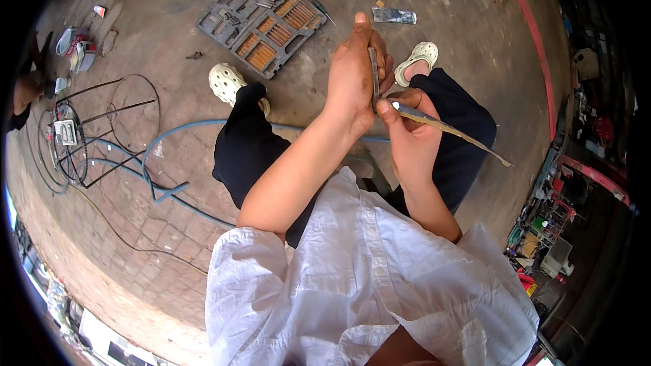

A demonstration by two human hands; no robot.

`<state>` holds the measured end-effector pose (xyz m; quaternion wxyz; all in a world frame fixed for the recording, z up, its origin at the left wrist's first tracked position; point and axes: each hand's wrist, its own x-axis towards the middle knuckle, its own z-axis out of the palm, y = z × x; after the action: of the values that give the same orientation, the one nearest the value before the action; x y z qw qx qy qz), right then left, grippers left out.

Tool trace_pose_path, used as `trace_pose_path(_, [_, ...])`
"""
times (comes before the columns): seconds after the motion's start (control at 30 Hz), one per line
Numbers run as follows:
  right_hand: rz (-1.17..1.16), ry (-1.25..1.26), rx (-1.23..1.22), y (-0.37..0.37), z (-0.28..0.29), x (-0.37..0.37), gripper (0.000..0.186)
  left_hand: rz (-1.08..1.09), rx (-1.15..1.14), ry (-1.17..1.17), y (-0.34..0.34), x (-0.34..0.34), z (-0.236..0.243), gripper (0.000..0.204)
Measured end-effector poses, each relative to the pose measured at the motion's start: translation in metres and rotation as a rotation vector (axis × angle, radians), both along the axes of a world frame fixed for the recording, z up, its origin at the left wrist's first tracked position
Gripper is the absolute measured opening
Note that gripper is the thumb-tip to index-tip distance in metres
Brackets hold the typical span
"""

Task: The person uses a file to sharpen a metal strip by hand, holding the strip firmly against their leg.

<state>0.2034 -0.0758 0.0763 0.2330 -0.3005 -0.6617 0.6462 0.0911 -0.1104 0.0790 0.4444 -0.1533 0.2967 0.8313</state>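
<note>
As the tapered grey-and-yellowish strip [468, 137] extends across the right trouser leg [469, 105], the right hand's [413, 137] fingers pinch its inner end. The left hand's [349, 71] fingers hold a dark, narrow metal bar [375, 76], near that end. Beyond, an open grey tool case [296, 43] lies on the floor [156, 41].

A blue hose [203, 123] curls near a dark wire frame [122, 112] on the floor [146, 227] (red stripe [540, 47] at right).
</note>
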Motion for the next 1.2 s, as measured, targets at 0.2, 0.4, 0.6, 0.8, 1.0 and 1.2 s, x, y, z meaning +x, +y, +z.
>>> trace_pose_path(0.2, [-0.020,-0.026,-0.003,-0.001,0.001,-0.002,0.018,0.010,0.016,0.030,-0.002,0.003,-0.006,0.052])
trace_pose_path(0.4, [-0.043,-0.057,0.001,-0.001,0.006,-0.004,0.019,0.041,0.003,0.018,0.001,0.006,-0.005,0.053])
trace_pose_path(0.6, [-0.052,-0.031,0.002,-0.002,0.004,-0.004,0.018,0.037,0.024,0.044,0.002,0.007,-0.006,0.054])
trace_pose_path(0.8, [-0.045,-0.052,0.147,0.002,-0.003,0.004,0.020,-0.022,0.023,0.085,0.002,0.005,-0.004,0.054])
trace_pose_path(1.0, [-0.059,-0.072,0.169,-0.003,0.000,0.000,0.019,0.027,0.028,0.059,-0.003,0.002,-0.003,0.054])
trace_pose_path(1.2, [-0.072,-0.035,0.181,-0.002,0.003,-0.013,0.019,0.060,0.058,0.078,-0.001,0.000,-0.010,0.051])
